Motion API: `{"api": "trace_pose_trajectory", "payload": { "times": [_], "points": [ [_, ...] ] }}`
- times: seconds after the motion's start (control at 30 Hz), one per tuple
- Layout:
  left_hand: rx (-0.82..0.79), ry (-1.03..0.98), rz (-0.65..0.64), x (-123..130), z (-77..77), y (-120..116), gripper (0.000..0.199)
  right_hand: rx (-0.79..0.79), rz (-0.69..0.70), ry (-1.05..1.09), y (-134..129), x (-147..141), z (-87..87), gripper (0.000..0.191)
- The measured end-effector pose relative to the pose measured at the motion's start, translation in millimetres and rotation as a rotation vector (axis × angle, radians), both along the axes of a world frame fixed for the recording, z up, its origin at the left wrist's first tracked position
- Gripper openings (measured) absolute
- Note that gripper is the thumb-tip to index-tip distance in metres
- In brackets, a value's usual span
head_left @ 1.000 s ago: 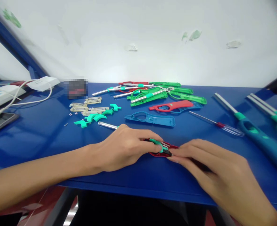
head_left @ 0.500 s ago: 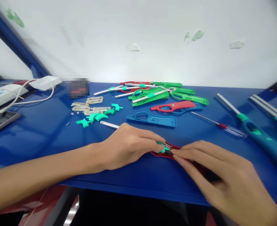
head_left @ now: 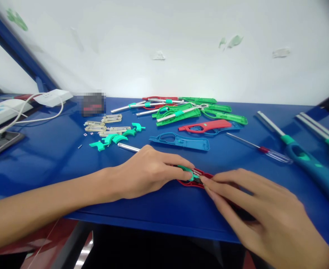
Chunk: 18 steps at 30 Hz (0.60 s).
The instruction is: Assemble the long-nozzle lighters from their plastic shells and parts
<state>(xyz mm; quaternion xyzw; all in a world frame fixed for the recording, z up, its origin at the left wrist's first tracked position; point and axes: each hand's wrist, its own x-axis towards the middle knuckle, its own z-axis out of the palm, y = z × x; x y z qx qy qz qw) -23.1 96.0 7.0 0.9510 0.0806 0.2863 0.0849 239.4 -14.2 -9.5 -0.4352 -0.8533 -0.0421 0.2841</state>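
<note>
A red lighter casing half (head_left: 187, 183) lies on the blue table, with my hands on both sides of it. My left hand (head_left: 146, 173) is closed, its fingertips pressed on the teal trigger (head_left: 194, 176) inside the casing. A metal tube (head_left: 128, 148) pokes out past that hand; its other end is hidden. With thumb and fingers together, my right hand (head_left: 270, 205) grips the casing near a dark part beside the trigger. The casing's right end is mostly covered by this hand.
Teal triggers (head_left: 119, 138) and cream inner parts (head_left: 112, 118) lie left. Behind are a blue casing half (head_left: 181, 142), a red casing half (head_left: 209, 126) and several green ones (head_left: 224, 116). A screwdriver (head_left: 276, 155) and a blue lighter (head_left: 307, 160) lie right; a phone (head_left: 3, 144) lies left.
Both hands stay at the red casing. The right fingertips have shifted slightly left toward the trigger, and more of the teal part shows beneath the left fingers.
</note>
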Motion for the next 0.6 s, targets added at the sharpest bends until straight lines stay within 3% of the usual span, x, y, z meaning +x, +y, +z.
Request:
{"api": "trace_pose_trajectory", "payload": {
  "times": [0.33,0.5,0.6],
  "points": [
    [-0.076,-0.006,-0.029,-0.8,0.6,0.4,0.034,-0.060,-0.081,0.102,3.3,-4.1,3.0,0.011],
    [-0.141,-0.011,-0.048,2.1,-0.1,0.0,0.032,-0.066,-0.146,0.107,3.5,-4.1,0.0,0.029],
    [-0.190,-0.066,-0.040,4.4,-3.8,-1.9,0.029,-0.047,-0.156,0.069,4.6,-6.6,1.2,0.031]
  ]
}}
